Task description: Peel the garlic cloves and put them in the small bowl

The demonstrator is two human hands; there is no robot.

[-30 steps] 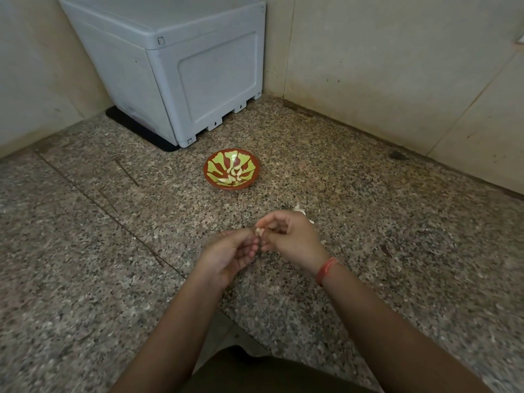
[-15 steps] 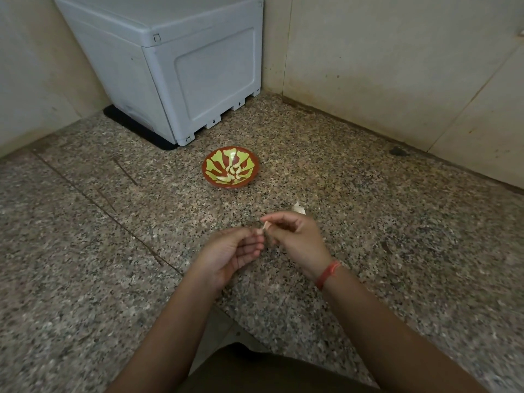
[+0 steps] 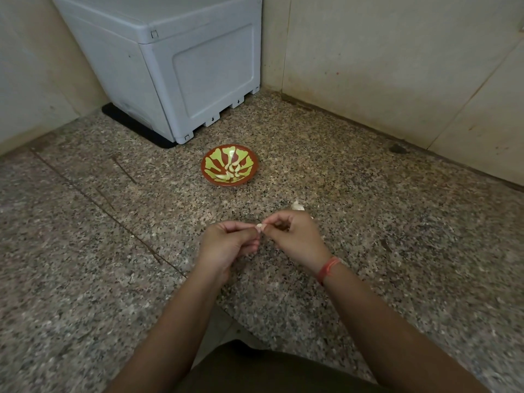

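Observation:
A small pale garlic clove [image 3: 259, 226] sits between my two hands above the speckled stone floor. My left hand [image 3: 226, 245] and my right hand [image 3: 295, 236] both pinch it with thumb and fingertips, their other fingers curled. Further away on the floor stands the small red bowl [image 3: 249, 177] with green markings, and several peeled cloves [image 3: 231, 172] lie inside it. Just behind my right hand lies more white garlic [image 3: 297, 206], partly hidden by the hand.
A large grey plastic box [image 3: 175, 63] stands in the corner on a black mat [image 3: 133, 127], behind the bowl. Beige walls [image 3: 397, 66] close off the back and right. My dark-clothed lap [image 3: 269, 370] fills the bottom edge.
My hands drew slightly apart half a second ago, with the clove at my right fingertips, and have come back together on it. The bowl has stayed in place.

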